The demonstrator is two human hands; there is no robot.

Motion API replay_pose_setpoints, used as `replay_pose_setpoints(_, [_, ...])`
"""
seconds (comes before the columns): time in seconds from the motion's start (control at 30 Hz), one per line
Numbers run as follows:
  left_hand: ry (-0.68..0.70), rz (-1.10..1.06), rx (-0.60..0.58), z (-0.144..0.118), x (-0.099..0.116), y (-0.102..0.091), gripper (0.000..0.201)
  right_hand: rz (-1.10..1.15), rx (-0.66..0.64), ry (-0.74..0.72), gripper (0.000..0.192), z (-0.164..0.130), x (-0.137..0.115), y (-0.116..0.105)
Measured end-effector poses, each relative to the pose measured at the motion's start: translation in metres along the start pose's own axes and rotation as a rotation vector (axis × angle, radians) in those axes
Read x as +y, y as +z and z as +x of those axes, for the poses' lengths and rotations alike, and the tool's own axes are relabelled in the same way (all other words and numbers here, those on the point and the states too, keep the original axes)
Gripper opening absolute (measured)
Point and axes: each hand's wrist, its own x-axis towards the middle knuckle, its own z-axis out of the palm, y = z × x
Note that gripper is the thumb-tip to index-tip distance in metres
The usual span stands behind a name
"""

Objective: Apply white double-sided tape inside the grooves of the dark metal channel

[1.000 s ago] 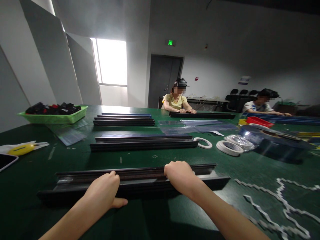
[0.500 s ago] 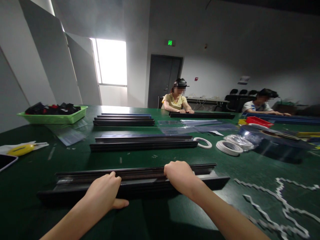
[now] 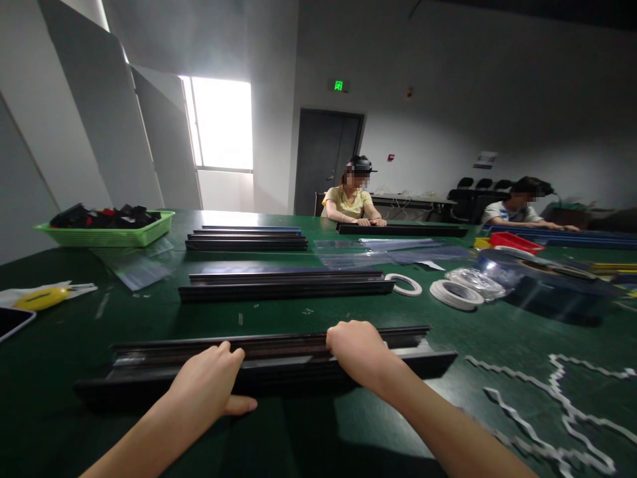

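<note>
A long green table (image 3: 74,318) fills a dim workroom, with two other people seated at its far side under a bright window and a dark door. Directly under the person's hands, lying crosswise along the near edge, is a stack of long black profile strips (image 3: 279,362). The left hand (image 3: 206,385) rests curled over the top of the stack left of its middle, thumb stretched along the near face; the right hand (image 3: 361,352) is folded over the top right of middle, fingers hooked behind the far edge. Both appear to press and steady the stack rather than lift it, though the fingertips are hidden.

The strips look rigid, smooth and fairly light singly, but as a loose bundle they could slide on one another. Holding with the hands spread apart, as here, looks like the safe hold.

Beyond the hands lie two more strip bundles (image 3: 286,284); beyond the right hand, tape rolls (image 3: 455,293); beyond the left hand, a green basket (image 3: 107,236).
</note>
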Motion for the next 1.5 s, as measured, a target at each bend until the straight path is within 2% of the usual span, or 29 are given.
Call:
replay_pose_setpoints(0.2, [0.002,-0.001,0.023,0.002,-0.002,0.002,0.049,-0.002,-0.014,0.004,0.025,-0.001,0.0,-0.001])
replay_pose_setpoints(0.6, [0.018,0.051,0.043,0.004,0.002,0.003,0.047,0.006,-0.004,0.011,0.025,0.002,0.001,0.002])
replay_pose_setpoints(0.9, [0.195,0.129,0.122,0.013,0.015,0.011,0.045,0.0,-0.018,0.01,0.027,0.0,0.0,-0.002])
replay_pose_setpoints(1.0, [0.162,0.067,0.126,0.013,0.014,0.012,0.04,0.002,-0.015,0.003,0.027,0.0,0.0,-0.002])
replay_pose_setpoints(1.13, [0.073,-0.05,0.074,0.013,0.012,0.012,0.035,-0.004,0.002,0.006,0.025,-0.001,0.001,-0.003])
replay_pose_setpoints(1.37, [0.066,-0.183,0.031,0.013,0.011,0.013,0.024,-0.023,-0.003,0.044,0.025,0.0,0.006,-0.001])
replay_pose_setpoints(1.5, [0.029,-0.199,0.028,0.011,-0.001,0.019,0.027,0.003,0.0,0.011,0.025,-0.001,0.004,-0.002])
